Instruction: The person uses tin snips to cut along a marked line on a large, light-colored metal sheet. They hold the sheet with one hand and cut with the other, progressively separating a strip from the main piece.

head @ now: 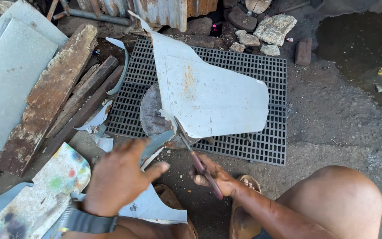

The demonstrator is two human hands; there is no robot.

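Note:
A pale sheet of metal [208, 90] with rust spots stands tilted over a black plastic grid mat [261, 71]. My right hand [213, 175] grips the reddish handles of tin snips [195, 159], whose blades bite into the sheet's lower edge. My left hand [120, 177] holds the cut strip of the sheet [155, 144] near the blades, fingers curled around it. A dark band is on my left wrist.
A round rusty disc [149, 115] lies under the sheet on the mat. Rotten wooden planks [49, 93] and a grey panel [9, 71] lie left. Metal offcuts [98, 119], a paint-stained board [45, 190], stones [275, 26], a puddle [363, 48], my knee [345, 194].

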